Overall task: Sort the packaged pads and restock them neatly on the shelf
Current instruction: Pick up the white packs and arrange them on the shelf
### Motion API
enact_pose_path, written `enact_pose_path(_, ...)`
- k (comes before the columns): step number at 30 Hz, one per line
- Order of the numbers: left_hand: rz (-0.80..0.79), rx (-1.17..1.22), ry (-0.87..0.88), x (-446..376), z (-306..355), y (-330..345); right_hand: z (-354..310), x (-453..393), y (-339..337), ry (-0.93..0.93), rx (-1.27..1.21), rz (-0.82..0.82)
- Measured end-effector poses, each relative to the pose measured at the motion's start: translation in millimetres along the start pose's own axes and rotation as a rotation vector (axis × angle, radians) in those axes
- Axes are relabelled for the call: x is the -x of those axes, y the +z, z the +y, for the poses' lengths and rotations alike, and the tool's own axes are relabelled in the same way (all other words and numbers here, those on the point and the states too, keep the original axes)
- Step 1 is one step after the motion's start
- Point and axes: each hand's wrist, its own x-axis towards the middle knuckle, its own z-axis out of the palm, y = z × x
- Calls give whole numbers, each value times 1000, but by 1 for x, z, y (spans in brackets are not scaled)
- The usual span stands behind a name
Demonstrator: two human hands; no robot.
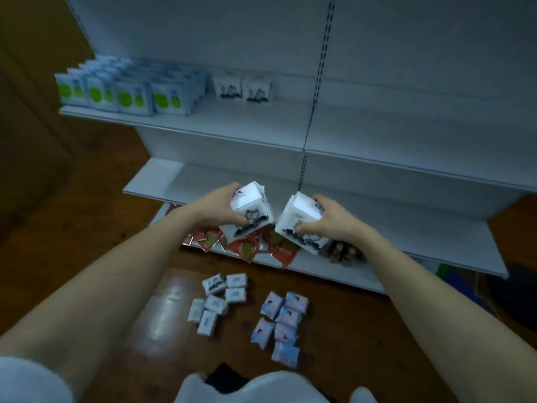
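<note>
My left hand (216,207) grips a white pad pack with a black cat print (251,212), held in the air in front of the lower shelves. My right hand (328,221) grips a second white cat-print pack (297,221) beside it, tilted the other way. Two matching cat-print packs (244,88) stand upright on the upper shelf (232,126), to the right of rows of green-and-blue packs (128,91). On the wooden floor lie several white packs (218,298) and several pink-and-blue packs (280,318).
Red sachets (247,245) are scattered on the bottom shelf (406,245), with a dark brown bundle (343,251) to their right. The middle shelf (162,181) sits under the upper one. A brown wall stands at the left. Dark items lie at the far right on the floor.
</note>
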Motion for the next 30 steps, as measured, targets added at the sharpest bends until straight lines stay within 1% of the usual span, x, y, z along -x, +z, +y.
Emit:
enact_pose_path(4, 84, -218, 87, -4, 33, -23, -17, -11, -51, -105, 156, 79)
enact_pose_path(7, 117, -326, 164, -12, 50, -45, -38, -26, -84, -178, 266, 107)
enact_pose_path(10, 143, -379, 215, -24, 62, -64, -59, -38, -101, -210, 359, 114)
enact_pose_path(13, 197, -338, 227, -45, 68, -86, -76, -54, -112, -233, 394, 145)
enact_pose_path(16, 235, -340, 264, -74, 67, -106, -89, -76, -119, -247, 415, 207)
enact_pose_path(21, 279, -365, 323, -133, 53, -138, -105, -123, -130, -194, 377, 300)
enact_pose_path(24, 298, -336, 335, -165, 46, -156, -108, -152, -136, -182, 353, 378)
enact_pose_path(26, 286, -362, 319, -187, 44, -165, -109, -168, -139, -146, 341, 416)
enact_pose_path(30, 309, -393, 351, -224, 42, -175, -114, -198, -144, -117, 298, 531)
